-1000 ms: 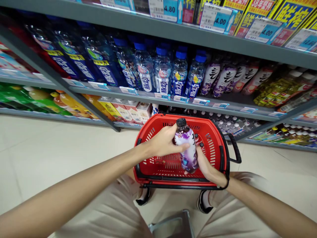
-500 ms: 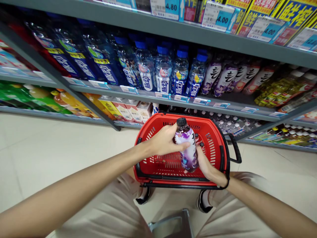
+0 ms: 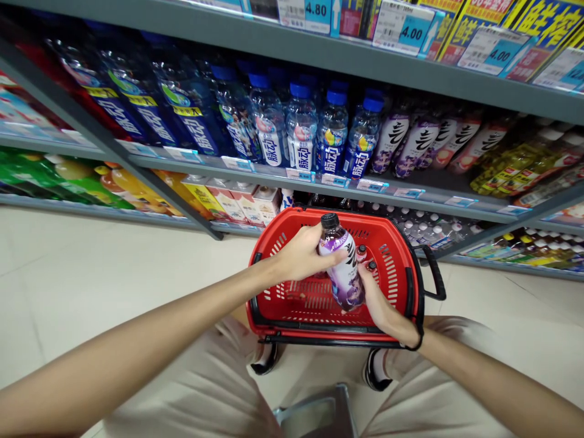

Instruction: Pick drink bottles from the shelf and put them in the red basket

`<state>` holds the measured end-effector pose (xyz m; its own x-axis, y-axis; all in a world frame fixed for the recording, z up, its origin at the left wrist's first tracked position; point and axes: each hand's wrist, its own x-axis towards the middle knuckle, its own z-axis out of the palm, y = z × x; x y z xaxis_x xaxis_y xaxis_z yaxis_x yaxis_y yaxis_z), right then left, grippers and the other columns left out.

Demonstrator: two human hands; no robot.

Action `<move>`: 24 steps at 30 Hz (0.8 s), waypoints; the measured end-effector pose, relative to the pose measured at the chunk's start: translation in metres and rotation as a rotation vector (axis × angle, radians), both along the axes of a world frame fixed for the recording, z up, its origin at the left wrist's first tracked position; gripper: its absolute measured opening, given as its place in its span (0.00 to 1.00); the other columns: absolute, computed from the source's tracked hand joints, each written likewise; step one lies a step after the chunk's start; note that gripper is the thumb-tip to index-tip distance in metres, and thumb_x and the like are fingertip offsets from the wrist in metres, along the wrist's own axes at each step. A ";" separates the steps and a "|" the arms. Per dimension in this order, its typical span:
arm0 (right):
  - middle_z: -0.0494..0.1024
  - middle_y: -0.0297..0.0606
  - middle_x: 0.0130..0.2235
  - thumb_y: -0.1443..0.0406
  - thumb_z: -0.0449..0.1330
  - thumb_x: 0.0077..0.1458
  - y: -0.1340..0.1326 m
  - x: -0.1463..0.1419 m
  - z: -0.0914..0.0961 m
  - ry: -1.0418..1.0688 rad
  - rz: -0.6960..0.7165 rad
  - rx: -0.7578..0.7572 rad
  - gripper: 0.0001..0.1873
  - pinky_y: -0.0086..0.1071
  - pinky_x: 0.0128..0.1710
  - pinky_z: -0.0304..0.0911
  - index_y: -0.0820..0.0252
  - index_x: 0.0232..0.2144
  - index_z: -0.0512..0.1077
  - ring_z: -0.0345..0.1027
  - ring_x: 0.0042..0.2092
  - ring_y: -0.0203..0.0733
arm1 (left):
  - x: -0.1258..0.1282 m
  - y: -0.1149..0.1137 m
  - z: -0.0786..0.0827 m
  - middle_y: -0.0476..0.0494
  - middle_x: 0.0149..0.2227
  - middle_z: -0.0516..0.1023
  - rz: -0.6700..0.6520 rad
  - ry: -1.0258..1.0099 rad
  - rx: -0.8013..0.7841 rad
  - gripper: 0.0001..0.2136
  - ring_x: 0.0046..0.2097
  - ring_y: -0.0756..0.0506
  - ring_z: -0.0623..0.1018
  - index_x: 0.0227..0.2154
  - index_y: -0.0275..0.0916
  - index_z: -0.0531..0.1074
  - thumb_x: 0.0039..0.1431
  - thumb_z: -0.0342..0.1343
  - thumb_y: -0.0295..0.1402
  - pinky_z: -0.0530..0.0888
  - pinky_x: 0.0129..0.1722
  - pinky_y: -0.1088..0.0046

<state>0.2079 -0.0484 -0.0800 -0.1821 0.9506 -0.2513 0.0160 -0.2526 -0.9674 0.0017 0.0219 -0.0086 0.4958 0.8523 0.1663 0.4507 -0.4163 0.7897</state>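
Observation:
Both hands hold a purple-labelled drink bottle (image 3: pixel 342 267) with a black cap over a red shopping basket (image 3: pixel 269 255). My left hand (image 3: pixel 301 255) wraps around the bottle's upper part from the left. Under the bottle's lower end sits my right hand (image 3: pixel 378 301), fingers curled round it. The bottle leans slightly, cap pointing up and away from me. Two small bottle caps (image 3: pixel 365 257) show inside the basket just right of the bottle.
The basket stands on the pale tiled floor (image 3: pixel 91 280) in front of grey shelves (image 3: pixel 319 55). Blue-capped bottles (image 3: pixel 298 131) and purple-white bottles (image 3: pixel 390 143) fill the middle shelf. Juice cartons (image 3: pixel 237 204) line the lower shelf. A black basket handle (image 3: pixel 433 277) sticks out right.
The bottle has tipped a little to the left and its cap has shifted left and up. Both hands keep the same hold.

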 end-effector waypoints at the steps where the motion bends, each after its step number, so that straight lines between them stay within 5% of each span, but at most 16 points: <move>1: 0.76 0.42 0.56 0.39 0.53 0.61 -0.002 0.001 0.001 -0.024 -0.012 0.011 0.35 0.46 0.60 0.64 0.55 0.57 0.72 0.66 0.61 0.50 | 0.000 0.001 -0.001 0.40 0.36 0.80 0.033 -0.006 -0.018 0.21 0.35 0.43 0.78 0.40 0.33 0.72 0.59 0.55 0.50 0.74 0.36 0.65; 6: 0.74 0.44 0.59 0.49 0.63 0.58 -0.014 0.001 0.005 -0.179 0.021 0.122 0.36 0.48 0.59 0.66 0.53 0.64 0.64 0.69 0.58 0.53 | 0.000 0.009 -0.004 0.39 0.40 0.80 0.175 -0.149 -0.165 0.22 0.39 0.43 0.78 0.42 0.33 0.72 0.58 0.57 0.50 0.74 0.38 0.66; 11: 0.77 0.44 0.53 0.54 0.69 0.53 -0.015 -0.004 0.004 -0.301 0.069 0.228 0.41 0.48 0.56 0.68 0.55 0.65 0.61 0.74 0.51 0.51 | -0.001 0.013 -0.005 0.40 0.38 0.79 0.173 -0.241 -0.190 0.19 0.37 0.44 0.77 0.40 0.32 0.73 0.56 0.58 0.46 0.74 0.38 0.67; 14: 0.74 0.46 0.57 0.57 0.73 0.47 -0.011 -0.005 0.002 -0.172 0.093 0.238 0.45 0.45 0.56 0.69 0.56 0.64 0.60 0.71 0.55 0.51 | -0.002 0.017 -0.010 0.42 0.36 0.78 0.177 -0.326 -0.218 0.16 0.36 0.44 0.76 0.36 0.33 0.72 0.53 0.57 0.42 0.73 0.37 0.68; 17: 0.72 0.47 0.57 0.57 0.73 0.47 -0.007 -0.006 0.006 0.127 0.162 0.089 0.41 0.37 0.37 0.76 0.55 0.60 0.61 0.74 0.47 0.47 | -0.005 0.024 -0.015 0.44 0.32 0.77 0.258 -0.471 -0.347 0.16 0.32 0.46 0.74 0.35 0.34 0.71 0.48 0.58 0.42 0.71 0.32 0.71; 19: 0.74 0.46 0.52 0.55 0.70 0.52 -0.006 -0.006 0.012 0.278 0.290 -0.081 0.32 0.31 0.24 0.70 0.56 0.55 0.63 0.74 0.38 0.43 | -0.008 0.029 -0.018 0.46 0.29 0.75 0.303 -0.542 -0.392 0.17 0.29 0.47 0.72 0.35 0.35 0.70 0.48 0.56 0.44 0.69 0.28 0.72; 24: 0.76 0.49 0.48 0.54 0.61 0.62 -0.007 -0.007 0.025 0.476 0.520 -0.264 0.19 0.28 0.23 0.69 0.60 0.47 0.66 0.74 0.43 0.45 | -0.014 0.034 -0.017 0.48 0.27 0.73 0.310 -0.591 -0.382 0.18 0.27 0.49 0.70 0.34 0.37 0.69 0.47 0.57 0.47 0.65 0.23 0.75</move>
<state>0.2008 -0.0552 -0.0551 -0.7371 0.6317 -0.2403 -0.2087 -0.5509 -0.8080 -0.0126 0.0554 -0.0260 0.1453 0.9894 -0.0042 -0.0396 0.0101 0.9992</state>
